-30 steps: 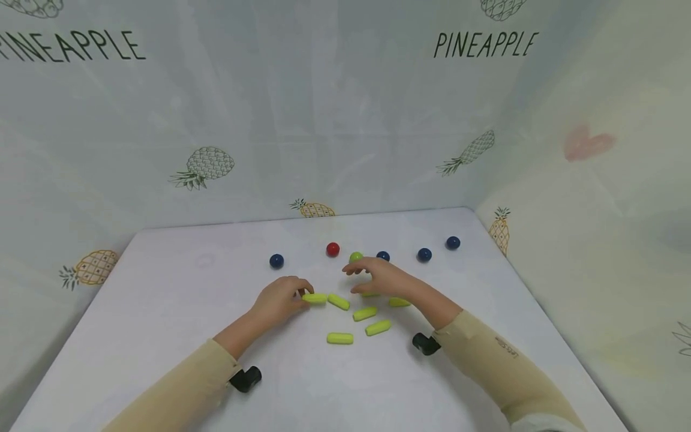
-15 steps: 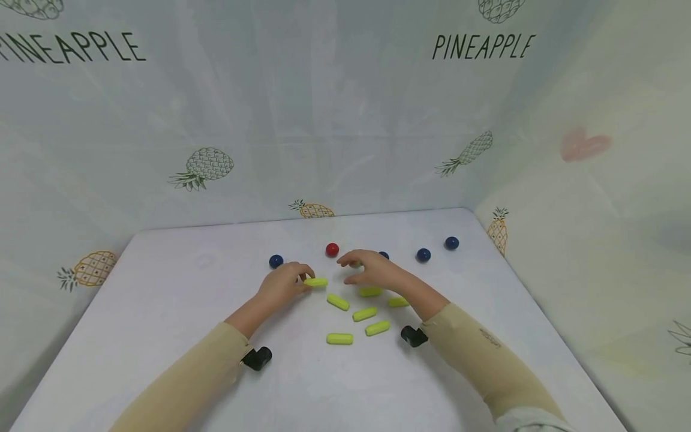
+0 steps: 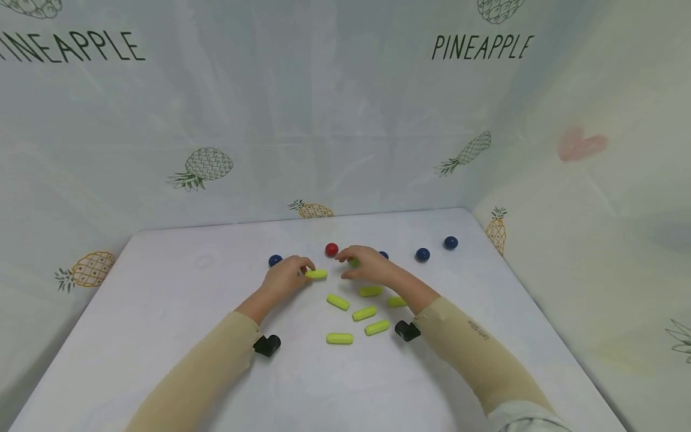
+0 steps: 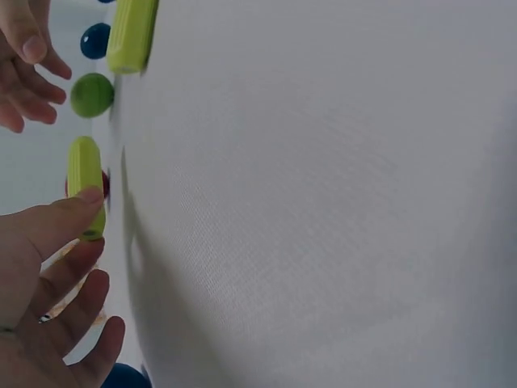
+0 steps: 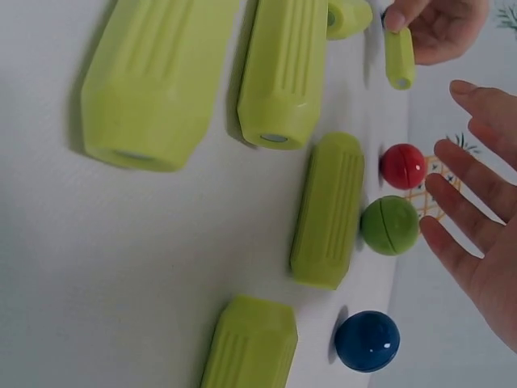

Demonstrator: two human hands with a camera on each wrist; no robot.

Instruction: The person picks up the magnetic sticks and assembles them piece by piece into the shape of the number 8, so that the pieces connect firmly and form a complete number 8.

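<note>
My left hand (image 3: 282, 279) pinches a yellow-green magnetic rod (image 3: 317, 274) between thumb and index finger, raised above the table. In the left wrist view the rod (image 4: 84, 166) juts past the thumb, and the other fingers are spread. My right hand (image 3: 369, 265) hovers over a green ball (image 5: 389, 225), fingers apart and holding nothing. From the head camera that ball is mostly hidden behind the fingers. A red ball (image 3: 332, 249) lies just beyond, between the two hands. Whether the right fingertips touch the green ball, I cannot tell.
Several more rods lie scattered on the white table nearer me, among them one rod (image 3: 338, 302) and another (image 3: 339, 338). Blue balls (image 3: 423, 255) sit along the back, one blue ball (image 3: 275, 260) by the left hand. A pineapple-print cloth (image 3: 324, 120) hangs behind.
My left hand has lifted the rod off the table and carried it away from me, toward the back. My right hand has moved slightly left and farther back, over the green ball.
</note>
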